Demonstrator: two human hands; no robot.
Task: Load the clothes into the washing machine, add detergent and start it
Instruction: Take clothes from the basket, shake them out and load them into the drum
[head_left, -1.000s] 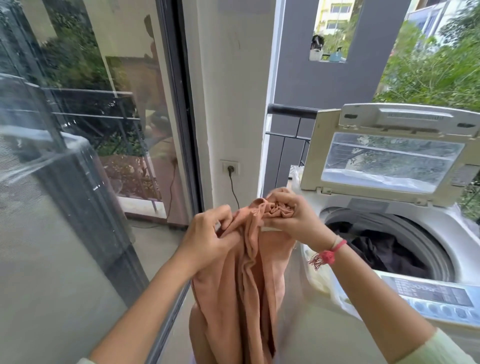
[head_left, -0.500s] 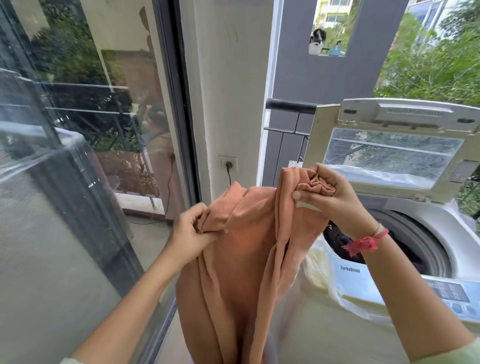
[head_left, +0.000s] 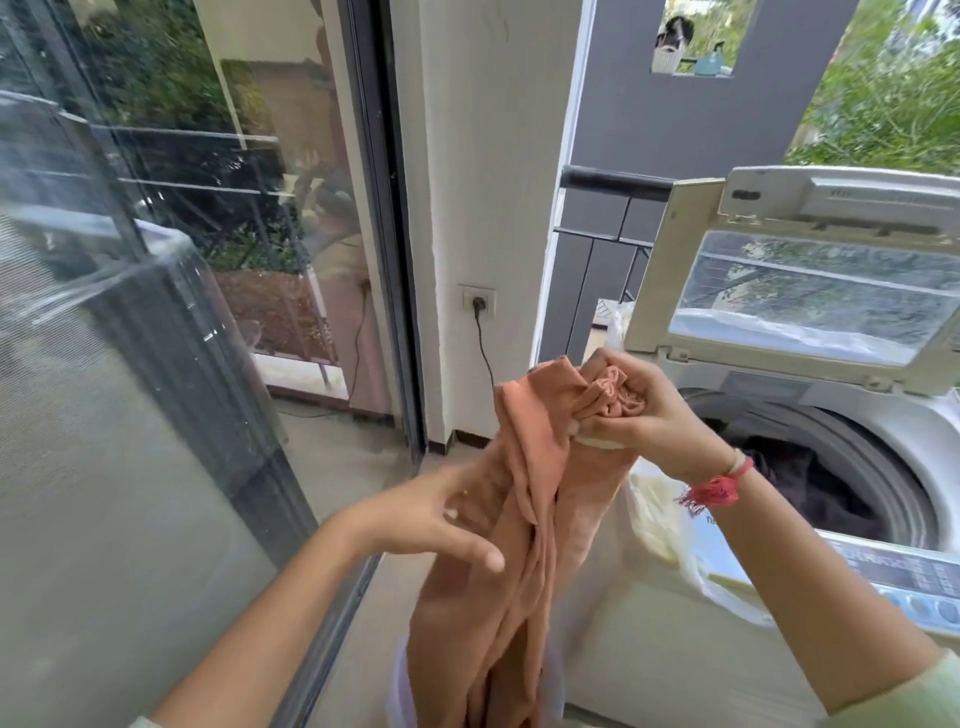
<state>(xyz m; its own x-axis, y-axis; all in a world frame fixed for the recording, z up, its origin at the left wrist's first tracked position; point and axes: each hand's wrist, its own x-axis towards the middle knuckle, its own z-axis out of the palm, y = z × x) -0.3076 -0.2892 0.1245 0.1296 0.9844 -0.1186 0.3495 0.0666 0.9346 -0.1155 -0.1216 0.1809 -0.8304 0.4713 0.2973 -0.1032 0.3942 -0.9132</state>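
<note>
Here one soft, wrinkled orange cloth (head_left: 524, 519) hangs in long folds beside the washing machine (head_left: 883, 467), its top bunched inside the closed right hand (head_left: 639, 415). The left hand (head_left: 441, 519) is open with spread fingers, blurred, against the fabric. The round drum holds dark clothes (head_left: 810, 483) under the raised glass lid (head_left: 810, 291).

No legible text.
Markings on the washing machine (head_left: 883, 395) control panel (head_left: 904, 574) and raised lid (head_left: 810, 197) are too blurred to read.

Right hand (head_left: 641, 415) raised, grip fisted tight; left hand (head_left: 441, 519) lower, fingers loosely spread, motion-blurred.
</note>
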